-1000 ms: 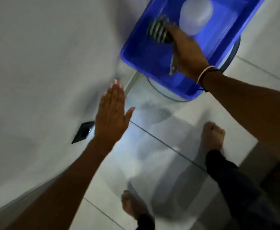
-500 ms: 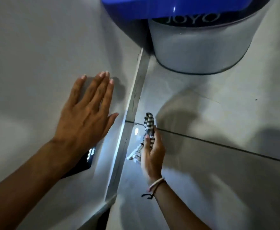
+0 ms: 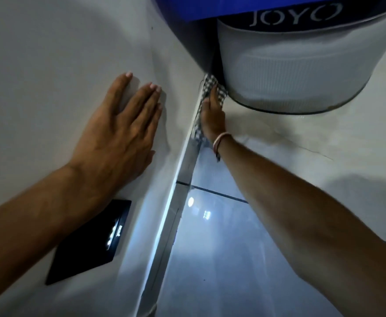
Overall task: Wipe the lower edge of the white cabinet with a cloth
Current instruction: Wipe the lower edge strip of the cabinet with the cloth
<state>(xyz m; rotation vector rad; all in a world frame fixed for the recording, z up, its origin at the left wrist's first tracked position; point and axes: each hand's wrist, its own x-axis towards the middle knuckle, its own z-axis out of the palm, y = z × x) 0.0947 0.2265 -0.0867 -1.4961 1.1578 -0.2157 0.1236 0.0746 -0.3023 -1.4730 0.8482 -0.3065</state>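
From the head camera, looking down along the white cabinet: my left hand lies flat against the cabinet's front panel, palm to the surface, fingers straight and nearly side by side, the little finger set slightly apart from the rest. A black rectangular plate sits on the panel just below that wrist, catching small bright reflections.

My right hand reaches forward along the foot of the cabinet, pressing a checked grey-and-white cloth against the lower edge. The fingers are held together and stretched out over the cloth; I cannot tell whether the thumb is gripping it from beneath. The cloth shows above the fingertips and runs down the edge as a narrow strip beside the hand, ending near the wrist. A pale bangle with a dark thread circles that wrist.

The lower edge itself reads as a shiny metallic strip running diagonally from the bottom of the frame up to the cloth, where the cabinet meets the tiled floor. The floor tiles are glossy, with a dark grout line crossing under my right forearm and two points of reflected light on the tile.

Just beyond the cloth stands a white round tub with a dark band lettered "JOYO", its base touching or nearly touching the cloth's far end. A blue basin rests on top of it at the upper margin.
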